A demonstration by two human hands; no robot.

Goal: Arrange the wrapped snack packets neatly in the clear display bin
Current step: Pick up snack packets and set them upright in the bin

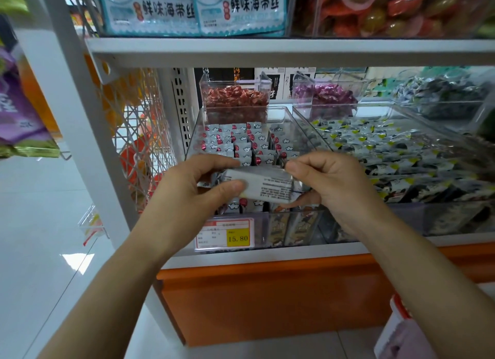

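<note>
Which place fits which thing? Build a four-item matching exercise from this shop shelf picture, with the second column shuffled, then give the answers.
Column 1
1. silver packet
2. price label
3. red sweets
4. purple sweets

Column 2
A. in the small clear box at the far end of the clear bin
B. pinched between the left hand and the right hand
C. on the bin's front wall, below the hands
D. in the clear box to the right of the red ones

Pairs: 1-B, 2-C, 3-A, 4-D
</note>
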